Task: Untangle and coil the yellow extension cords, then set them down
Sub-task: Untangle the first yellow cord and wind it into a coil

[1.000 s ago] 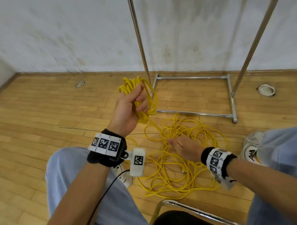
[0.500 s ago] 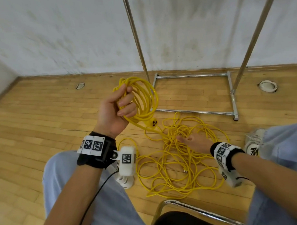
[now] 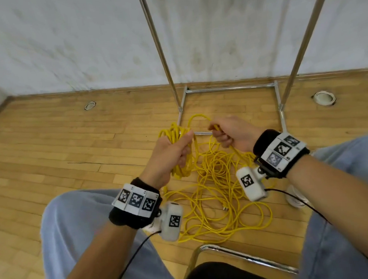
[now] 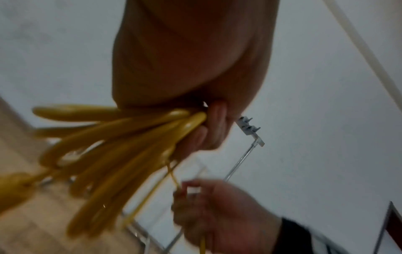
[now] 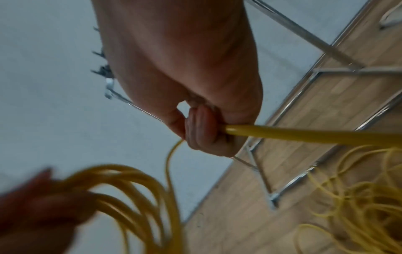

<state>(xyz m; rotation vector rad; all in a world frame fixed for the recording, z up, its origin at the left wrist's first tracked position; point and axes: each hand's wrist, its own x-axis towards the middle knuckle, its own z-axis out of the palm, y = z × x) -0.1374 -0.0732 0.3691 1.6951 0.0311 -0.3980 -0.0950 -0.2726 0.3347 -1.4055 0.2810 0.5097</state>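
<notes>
several loops sit bunched in left hand (image 3: 169,152), gripped tight. right hand (image 3: 231,133), down at the floor tangle (image 3: 220,192) half a second ago, now fists a strand (image 5: 304,135) beside the coil (image 3: 180,152): next loop incoming.

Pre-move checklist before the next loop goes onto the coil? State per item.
1. Left hand grips the coiled loops: ok.
2. Right hand holds a single strand, not several: ok.
3. Strand arcs from right hand across to the coil, no visible snag: ok.
4. Loose pile on the floor free of knots: not ok, loops cross heavily.
5. Pile clear of the metal rack base: cannot tell, the far loops lie close to its front bar.
6. Plug end free in the pile: cannot tell.
</notes>
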